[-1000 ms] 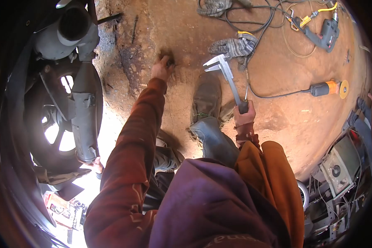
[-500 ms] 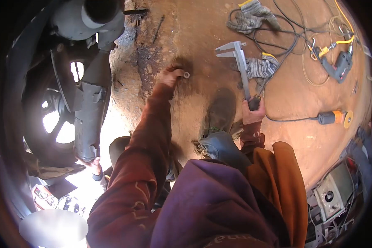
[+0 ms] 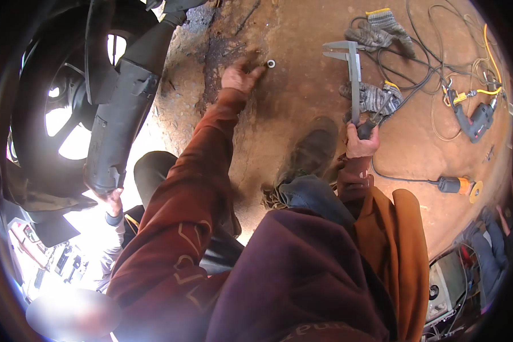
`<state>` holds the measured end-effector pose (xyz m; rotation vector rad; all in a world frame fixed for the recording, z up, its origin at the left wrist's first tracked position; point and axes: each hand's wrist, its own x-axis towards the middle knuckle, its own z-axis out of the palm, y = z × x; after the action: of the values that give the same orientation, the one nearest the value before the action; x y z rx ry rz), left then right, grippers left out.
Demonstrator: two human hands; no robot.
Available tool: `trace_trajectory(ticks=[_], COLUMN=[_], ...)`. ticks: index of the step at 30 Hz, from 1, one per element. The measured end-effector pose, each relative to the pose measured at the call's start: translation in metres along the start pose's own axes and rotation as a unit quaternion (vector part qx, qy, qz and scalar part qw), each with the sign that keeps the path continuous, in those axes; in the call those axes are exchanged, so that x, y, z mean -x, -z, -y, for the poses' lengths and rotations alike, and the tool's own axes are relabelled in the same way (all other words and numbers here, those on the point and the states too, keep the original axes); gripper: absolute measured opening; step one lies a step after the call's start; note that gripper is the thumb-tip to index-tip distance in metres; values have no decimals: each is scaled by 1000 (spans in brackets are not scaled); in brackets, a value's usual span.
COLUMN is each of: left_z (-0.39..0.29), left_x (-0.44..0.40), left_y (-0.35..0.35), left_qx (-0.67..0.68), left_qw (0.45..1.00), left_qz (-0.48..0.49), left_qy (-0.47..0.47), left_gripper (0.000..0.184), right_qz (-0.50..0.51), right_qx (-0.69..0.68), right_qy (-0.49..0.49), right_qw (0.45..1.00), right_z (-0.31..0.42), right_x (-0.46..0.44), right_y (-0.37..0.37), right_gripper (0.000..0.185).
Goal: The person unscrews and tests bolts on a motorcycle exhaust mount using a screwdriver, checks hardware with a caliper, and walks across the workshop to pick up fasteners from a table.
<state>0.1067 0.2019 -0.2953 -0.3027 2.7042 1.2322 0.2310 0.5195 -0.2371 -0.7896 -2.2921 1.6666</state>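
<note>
My left hand (image 3: 240, 77) reaches forward over the brown floor, thumb and finger closed on a small pale metal ring (image 3: 271, 64) at the fingertips. Whether the ring is a washer or a nut I cannot make out. My right hand (image 3: 363, 142) grips a vernier caliper (image 3: 355, 85), its jaws pointing left and standing apart. The same hand also holds a black handle (image 3: 366, 130) of a tool whose end is unclear. Just beyond the caliper lies a grey knitted glove (image 3: 377, 98).
At left stand a motorcycle wheel (image 3: 31, 62) and a dark muffler (image 3: 117, 125), with another person's hand (image 3: 114, 200) at its lower end. Another glove (image 3: 390, 28), tangled cables (image 3: 433, 60), a drill (image 3: 476, 122) and an orange-black grinder (image 3: 456, 184) lie right.
My left hand has moved forward with the ring. My right hand, still holding the caliper, appears slightly farther right and up. The whole view has shifted.
</note>
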Motion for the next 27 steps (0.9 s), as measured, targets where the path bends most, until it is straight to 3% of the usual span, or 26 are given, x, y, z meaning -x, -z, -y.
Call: trace_trajectory(ticks=[1, 3, 4, 7, 11, 14, 15, 16, 17, 19, 20, 21, 22, 23, 24, 25, 27], left_z=[-3, 1, 3, 7, 4, 12, 33, 37, 39, 34, 41, 40, 34, 31, 43, 44, 44], left_x=[-4, -13, -12, -18, -27, -34, -42, -41, -37, -37, -44, -49, -50, -55, -61, -63, -69], left_y=[-9, -27, -30, -35, -30, -17, -13, -1, 8, 23, 32, 36, 39, 44, 41, 41, 40], left_qx=[3, -35, 16, -30, -25, 94, 290, 474, 473, 633, 563, 566, 349, 108, -23, -20, -208], left_qw=[1000, 995, 997, 994, 996, 991, 940, 845, 847, 757, 812, 810, 933, 991, 997, 997, 974], left_qz=[-4, 97, 69, 103, 80, 86, 139, 182, 174, 71, 56, 59, -11, -83, -76, -76, 48], left_qy=[-4, -6, -19, 10, -25, 46, 109, 168, 171, 145, 146, 143, 84, 12, -20, -24, -77], left_gripper=[41, 44, 41, 36, 33, 26, 19, 14, 14, 11, 14, 14, 20, 28, 34, 34, 30], right_qz=[7, 13, 19, 22, 31, 33, 38, 40, 42, 56, 59, 57, 54, 52, 54, 50, 59], right_qx=[-2, 4, 12, 21, -21, -55, -57, -68, -80, -85, -84, -82, -77, -76, -82, -81, -59], right_qy=[10, -7, -33, 20, 1, 14, 16, 14, 10, 3, -1, 3, -3, -5, -3, 0, 3], right_qw=[1000, 1000, 999, 999, 999, 998, 998, 997, 996, 995, 995, 995, 996, 996, 995, 995, 997], right_z=[0, 8, 12, 13, 13, 29, 33, 34, 35, 34, 34, 34, 36, 38, 41, 41, 37], right_x=[-3, -6, -6, -16, -29, -31, -32, -32, -31, -30, -33, -34, -30, -29, -29, -29, -31], right_y=[0, 2, 2, 0, -3, -10, -12, -13, -17, -21, -22, -21, -20, -23, -24, -21, -19], right_gripper=[19, 20, 23, 22, 21, 20, 20, 21, 21, 22, 22, 22, 22, 22, 21, 21, 20])
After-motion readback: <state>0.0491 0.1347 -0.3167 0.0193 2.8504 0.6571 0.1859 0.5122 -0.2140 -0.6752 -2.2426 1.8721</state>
